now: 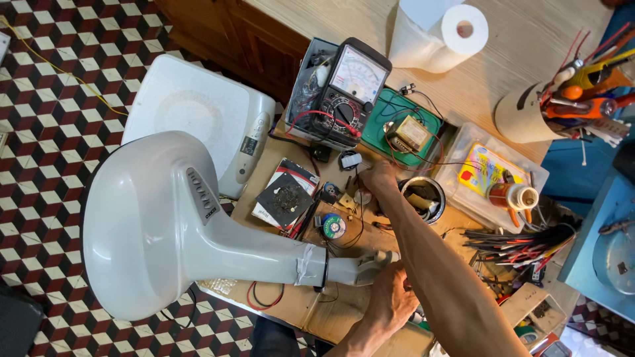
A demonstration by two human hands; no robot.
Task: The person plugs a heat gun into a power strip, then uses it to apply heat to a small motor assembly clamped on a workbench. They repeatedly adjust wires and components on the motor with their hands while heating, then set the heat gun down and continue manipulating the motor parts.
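A large pale grey dome-shaped appliance housing lies on its side, and its narrow neck is wrapped with tape near the end. My left hand grips the end of that neck at the near table edge. My right hand reaches further out over small parts. Its fingers are pinched on a thin dark lead next to a small black component. An analog multimeter with red and black leads leans behind it.
A white flat appliance base lies at the left. A green tray with a transformer, a metal tin, a solder spool, a clear box, a wire bundle, a tool cup and a paper roll crowd the wooden table.
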